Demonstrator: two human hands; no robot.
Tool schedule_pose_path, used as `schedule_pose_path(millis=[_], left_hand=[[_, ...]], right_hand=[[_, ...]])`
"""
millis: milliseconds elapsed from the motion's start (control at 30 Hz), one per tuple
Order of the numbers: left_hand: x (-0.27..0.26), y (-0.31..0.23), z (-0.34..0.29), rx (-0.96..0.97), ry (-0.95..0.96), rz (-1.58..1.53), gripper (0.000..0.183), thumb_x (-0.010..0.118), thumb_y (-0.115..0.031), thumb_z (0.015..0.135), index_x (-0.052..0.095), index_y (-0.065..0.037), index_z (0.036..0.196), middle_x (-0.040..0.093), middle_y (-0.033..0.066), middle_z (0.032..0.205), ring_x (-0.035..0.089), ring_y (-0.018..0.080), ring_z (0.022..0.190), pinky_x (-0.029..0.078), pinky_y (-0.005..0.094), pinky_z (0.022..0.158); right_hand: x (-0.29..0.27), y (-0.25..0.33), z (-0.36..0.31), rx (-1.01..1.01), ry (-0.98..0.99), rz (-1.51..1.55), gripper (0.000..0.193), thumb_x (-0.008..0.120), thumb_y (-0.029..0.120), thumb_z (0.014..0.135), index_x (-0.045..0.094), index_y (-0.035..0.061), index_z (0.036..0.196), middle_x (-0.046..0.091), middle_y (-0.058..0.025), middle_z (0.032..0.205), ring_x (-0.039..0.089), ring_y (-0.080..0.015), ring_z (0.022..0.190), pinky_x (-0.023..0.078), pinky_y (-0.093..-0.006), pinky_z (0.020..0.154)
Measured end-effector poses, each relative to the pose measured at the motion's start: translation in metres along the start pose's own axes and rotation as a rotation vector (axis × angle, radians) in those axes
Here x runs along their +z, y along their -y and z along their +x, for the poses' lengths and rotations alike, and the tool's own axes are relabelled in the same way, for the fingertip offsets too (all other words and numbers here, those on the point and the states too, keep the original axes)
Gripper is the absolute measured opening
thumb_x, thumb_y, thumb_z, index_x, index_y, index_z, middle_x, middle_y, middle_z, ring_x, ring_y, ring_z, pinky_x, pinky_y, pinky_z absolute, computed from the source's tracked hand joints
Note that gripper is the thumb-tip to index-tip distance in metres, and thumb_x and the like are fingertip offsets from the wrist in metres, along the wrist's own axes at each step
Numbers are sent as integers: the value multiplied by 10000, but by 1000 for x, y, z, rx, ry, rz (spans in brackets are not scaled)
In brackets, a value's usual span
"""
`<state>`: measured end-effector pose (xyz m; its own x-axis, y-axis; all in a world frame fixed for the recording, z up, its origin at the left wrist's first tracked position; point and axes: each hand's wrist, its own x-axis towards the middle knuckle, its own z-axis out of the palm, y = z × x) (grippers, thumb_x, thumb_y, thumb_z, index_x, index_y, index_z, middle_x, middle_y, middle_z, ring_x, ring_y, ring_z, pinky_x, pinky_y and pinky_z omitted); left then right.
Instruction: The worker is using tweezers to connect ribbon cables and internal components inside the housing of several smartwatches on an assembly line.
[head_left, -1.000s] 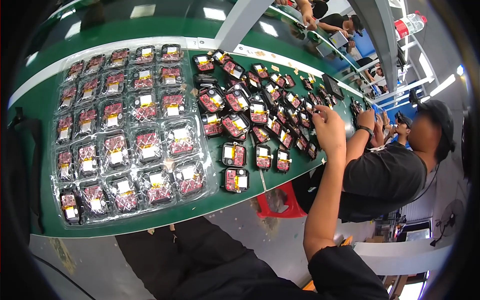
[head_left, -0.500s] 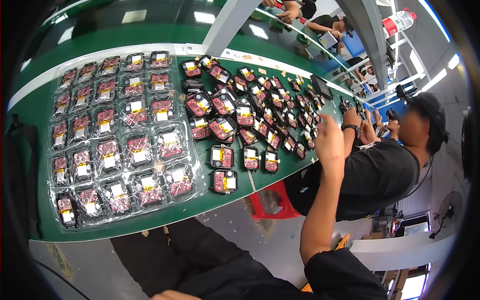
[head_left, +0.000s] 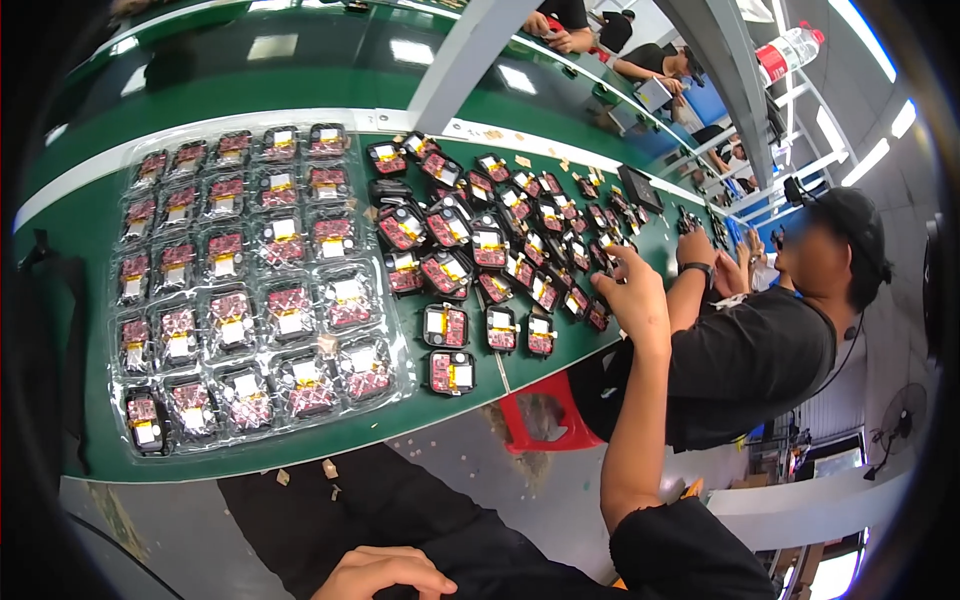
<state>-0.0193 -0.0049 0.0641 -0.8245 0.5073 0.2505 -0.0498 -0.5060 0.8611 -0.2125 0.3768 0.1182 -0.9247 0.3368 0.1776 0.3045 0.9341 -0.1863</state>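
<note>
My right hand (head_left: pixel 637 300) is raised over the near right edge of a loose pile of black device housings (head_left: pixel 490 245). Its thumb and fingers are curved and apart, with nothing visible between them. Each housing carries a red circuit board, a white square and yellow tape. Low in the picture, my left hand (head_left: pixel 385 577) lies over my dark clothing, fingers stretched out and apparently holding nothing; the lower edge cuts it off. A clear plastic tray (head_left: pixel 400 372) on the left holds similar housings in rows of pockets.
A co-worker in black (head_left: pixel 750 360) sits on the right by the green table (head_left: pixel 330 447). A red stool (head_left: pixel 535 425) stands below its edge. A grey metal post (head_left: pixel 470 60) rises behind the pile, near a black box (head_left: pixel 640 188). A black strap (head_left: pixel 72 330) lies at the left.
My right hand has lowered towards the pile, its fingers spreading and curving. My left hand has risen further into view at the bottom. The whole view has shifted slightly.
</note>
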Motion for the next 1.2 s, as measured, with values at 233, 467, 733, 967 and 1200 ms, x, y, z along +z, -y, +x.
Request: schedule_pose_path(millis=[233, 467, 733, 967, 1200], left_hand=[[0, 14, -6, 4, -42, -25, 193, 706, -41, 852, 630, 31, 1013, 619, 82, 718, 597, 186, 635, 481, 303, 604], [-2, 21, -4, -103, -76, -23, 178, 696, -40, 873, 628, 36, 1018, 610, 71, 732, 588, 155, 660, 470, 281, 615], [-2, 24, -7, -205, -134, -4, 179, 698, -46, 879, 630, 36, 1023, 639, 68, 790, 609, 133, 717, 482, 259, 671], [-1, 35, -11, -208, -167, -61, 184, 682, -28, 882, 628, 29, 1049, 659, 66, 839, 629, 118, 769, 501, 252, 721], [-3, 50, 5, -198, -144, -254, 478, 711, -156, 923, 497, 93, 1270, 649, 246, 1168, 666, 320, 1081, 533, 429, 952]], right_hand=[[-11, 8, -14, -22, -192, 45, 407, 743, 222, 853, 646, 40, 1204, 715, -219, 1015, 696, -382, 944, 536, -435, 809], [-3, -26, -24, 31, -78, -71, 404, 739, 244, 836, 676, 30, 1172, 700, -155, 860, 680, -251, 690, 528, -375, 664], [-8, -8, -29, 96, -80, 14, 251, 697, 208, 853, 725, 17, 1013, 678, -150, 758, 675, -279, 680, 519, -389, 669], [-10, 4, -37, -175, -440, 24, 148, 652, 100, 923, 692, -42, 942, 677, -173, 850, 658, -299, 733, 498, -384, 674], [-49, 73, -119, -383, -83, 738, 47, 674, 29, 911, 697, -11, 917, 672, -80, 837, 597, -116, 723, 451, -247, 592]])
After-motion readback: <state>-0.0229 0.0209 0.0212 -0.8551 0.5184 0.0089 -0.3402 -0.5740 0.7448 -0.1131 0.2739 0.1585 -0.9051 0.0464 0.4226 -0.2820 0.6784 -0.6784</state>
